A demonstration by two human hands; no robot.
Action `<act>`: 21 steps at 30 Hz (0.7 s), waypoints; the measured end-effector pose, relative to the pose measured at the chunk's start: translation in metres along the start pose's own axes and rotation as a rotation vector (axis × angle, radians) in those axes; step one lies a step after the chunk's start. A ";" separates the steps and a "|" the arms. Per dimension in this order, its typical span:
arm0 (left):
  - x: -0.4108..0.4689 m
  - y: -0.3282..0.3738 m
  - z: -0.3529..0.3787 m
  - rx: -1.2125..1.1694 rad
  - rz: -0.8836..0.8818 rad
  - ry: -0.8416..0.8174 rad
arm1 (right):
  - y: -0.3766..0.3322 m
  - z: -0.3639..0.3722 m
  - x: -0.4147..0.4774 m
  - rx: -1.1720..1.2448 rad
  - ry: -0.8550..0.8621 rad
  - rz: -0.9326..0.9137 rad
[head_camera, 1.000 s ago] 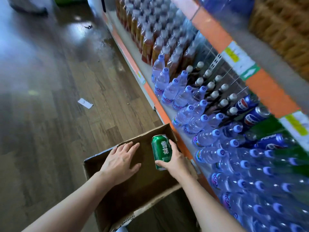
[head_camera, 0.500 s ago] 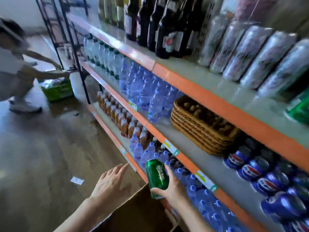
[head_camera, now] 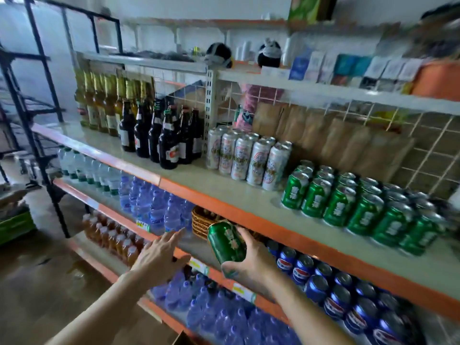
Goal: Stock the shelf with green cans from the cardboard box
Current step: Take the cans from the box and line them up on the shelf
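Note:
My right hand (head_camera: 251, 265) is shut on a green can (head_camera: 227, 242), tilted, held in front of the shelf's orange edge and below the shelf board (head_camera: 236, 192). Several green cans (head_camera: 358, 207) stand in rows on that board at the right, with bare board in front of and left of them. My left hand (head_camera: 159, 255) is open, fingers spread, hovering near the lower shelf's edge. Only a corner of the cardboard box (head_camera: 181, 339) shows at the bottom.
White tall cans (head_camera: 249, 158) and dark bottles (head_camera: 161, 135) stand left of the green cans. Below are water bottles (head_camera: 154, 205), a wicker basket (head_camera: 201, 220) and blue cola cans (head_camera: 336, 290). A black rack (head_camera: 42, 135) stands at the left over wooden floor (head_camera: 49, 282).
My right hand lifted the green can out of the box and up toward the shelf. My view swung up from the box to the shelves. The left hand left the box and rose too.

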State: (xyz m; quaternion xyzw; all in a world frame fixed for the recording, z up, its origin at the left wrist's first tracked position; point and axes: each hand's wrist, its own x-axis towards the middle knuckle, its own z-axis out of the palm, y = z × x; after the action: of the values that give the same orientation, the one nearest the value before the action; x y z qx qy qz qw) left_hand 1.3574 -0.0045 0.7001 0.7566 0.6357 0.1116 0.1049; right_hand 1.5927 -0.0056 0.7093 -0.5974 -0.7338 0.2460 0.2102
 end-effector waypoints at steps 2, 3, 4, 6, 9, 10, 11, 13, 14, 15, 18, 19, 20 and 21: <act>0.010 0.026 -0.018 0.000 0.068 0.008 | -0.002 -0.031 -0.009 -0.031 0.051 0.021; 0.015 0.041 -0.025 0.012 0.101 0.020 | -0.003 -0.046 -0.014 -0.036 0.081 0.035; 0.019 0.055 -0.033 0.027 0.140 0.037 | -0.003 -0.061 -0.020 -0.037 0.118 0.040; 0.025 0.086 -0.045 0.043 0.226 0.066 | 0.002 -0.090 -0.033 -0.051 0.179 0.047; 0.036 0.128 -0.055 0.022 0.332 0.062 | 0.016 -0.128 -0.055 -0.052 0.254 0.085; 0.040 0.143 -0.057 0.014 0.359 0.063 | 0.022 -0.139 -0.062 -0.047 0.275 0.105; 0.044 0.157 -0.058 0.010 0.385 0.067 | 0.028 -0.151 -0.069 -0.045 0.294 0.128; 0.050 0.185 -0.060 -0.003 0.429 0.072 | 0.041 -0.172 -0.084 -0.053 0.325 0.164; 0.053 0.198 -0.060 -0.013 0.445 0.068 | 0.048 -0.182 -0.092 -0.052 0.341 0.181; 0.056 0.211 -0.060 -0.028 0.465 0.063 | 0.055 -0.191 -0.099 -0.047 0.358 0.200; 0.067 0.248 -0.055 -0.074 0.514 0.025 | 0.078 -0.212 -0.119 -0.032 0.388 0.265; 0.071 0.259 -0.053 -0.082 0.529 0.011 | 0.087 -0.216 -0.124 -0.026 0.395 0.284; 0.075 0.270 -0.050 -0.090 0.538 -0.002 | 0.094 -0.221 -0.129 -0.023 0.401 0.295; 0.079 0.281 -0.048 -0.100 0.540 -0.013 | 0.102 -0.225 -0.132 -0.014 0.406 0.308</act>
State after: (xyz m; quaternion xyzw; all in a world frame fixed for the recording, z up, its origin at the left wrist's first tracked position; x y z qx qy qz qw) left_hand 1.6202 0.0266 0.8334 0.8933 0.4039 0.1619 0.1124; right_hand 1.8332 -0.0933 0.8226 -0.7407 -0.5786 0.1449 0.3091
